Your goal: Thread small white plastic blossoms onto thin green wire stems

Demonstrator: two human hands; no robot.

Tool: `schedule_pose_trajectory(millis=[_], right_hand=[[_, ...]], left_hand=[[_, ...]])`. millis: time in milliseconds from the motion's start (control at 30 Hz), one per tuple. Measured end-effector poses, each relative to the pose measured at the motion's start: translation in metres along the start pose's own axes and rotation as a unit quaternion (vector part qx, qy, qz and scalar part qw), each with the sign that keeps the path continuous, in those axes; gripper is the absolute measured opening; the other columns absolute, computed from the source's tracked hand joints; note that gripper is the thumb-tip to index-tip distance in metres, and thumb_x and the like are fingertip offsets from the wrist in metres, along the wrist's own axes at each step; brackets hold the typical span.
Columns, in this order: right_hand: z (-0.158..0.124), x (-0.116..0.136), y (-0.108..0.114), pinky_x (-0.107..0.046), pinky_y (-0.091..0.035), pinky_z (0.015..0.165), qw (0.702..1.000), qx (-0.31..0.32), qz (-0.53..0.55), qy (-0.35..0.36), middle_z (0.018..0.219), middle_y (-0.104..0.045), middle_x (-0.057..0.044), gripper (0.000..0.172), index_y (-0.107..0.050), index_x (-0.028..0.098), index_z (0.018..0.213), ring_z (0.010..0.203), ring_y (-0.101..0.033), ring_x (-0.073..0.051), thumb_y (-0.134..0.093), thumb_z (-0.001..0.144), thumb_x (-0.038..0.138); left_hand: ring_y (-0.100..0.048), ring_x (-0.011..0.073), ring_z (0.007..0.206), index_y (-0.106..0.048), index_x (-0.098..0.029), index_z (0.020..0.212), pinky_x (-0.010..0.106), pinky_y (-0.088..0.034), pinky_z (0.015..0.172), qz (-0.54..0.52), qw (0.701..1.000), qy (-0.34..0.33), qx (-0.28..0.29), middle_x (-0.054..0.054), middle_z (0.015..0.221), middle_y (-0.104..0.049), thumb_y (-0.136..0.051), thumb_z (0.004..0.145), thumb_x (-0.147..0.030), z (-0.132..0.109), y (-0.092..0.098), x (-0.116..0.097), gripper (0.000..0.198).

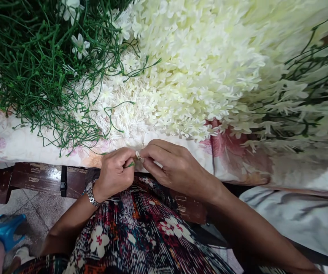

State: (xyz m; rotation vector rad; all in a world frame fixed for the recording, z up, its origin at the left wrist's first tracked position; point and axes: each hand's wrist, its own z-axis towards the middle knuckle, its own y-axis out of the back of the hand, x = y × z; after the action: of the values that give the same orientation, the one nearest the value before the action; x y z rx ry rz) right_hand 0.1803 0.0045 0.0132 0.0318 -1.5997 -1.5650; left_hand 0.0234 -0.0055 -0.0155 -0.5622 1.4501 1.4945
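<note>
My left hand [116, 172], with a metal watch at the wrist, is closed around a green plastic stem [130, 164], of which only short bits show. My right hand [174, 163] pinches a small whitish flower piece [138, 155] between thumb and forefinger. Both hands' fingertips meet at this piece, just over the table's near edge; its exact shape is mostly hidden. Beyond my left hand spreads a tangled heap of green plastic stems [38, 72]. Ahead of my right hand lies a big pile of creamy white artificial petals [192, 76].
Spiky white pieces [124, 110] lie between the two heaps. White flowers on green stems [298, 102] are piled at the right. A floral cloth [58, 142] covers the table above brown drawers [42, 177]. A blue plastic stool [5, 230] stands at lower left, beside another person's leg.
</note>
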Motion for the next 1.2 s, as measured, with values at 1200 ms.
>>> schedule_pose_trajectory(millis=[1200], right_hand=[[-0.008,-0.004,-0.017,-0.025,-0.044,0.058,0.994,-0.104,0.018,0.033,0.068,-0.052,-0.005,0.010,-0.050,0.014,0.076,0.068,-0.050,-0.012,-0.043,0.075,0.007]], left_hand=[[-0.043,0.0080,0.048,-0.053,-0.016,0.067,0.021,-0.033,0.048,0.059,0.997,-0.051,-0.029,-0.002,0.053,-0.048,-0.040,0.066,-0.002,-0.002,-0.005,0.000,0.018]])
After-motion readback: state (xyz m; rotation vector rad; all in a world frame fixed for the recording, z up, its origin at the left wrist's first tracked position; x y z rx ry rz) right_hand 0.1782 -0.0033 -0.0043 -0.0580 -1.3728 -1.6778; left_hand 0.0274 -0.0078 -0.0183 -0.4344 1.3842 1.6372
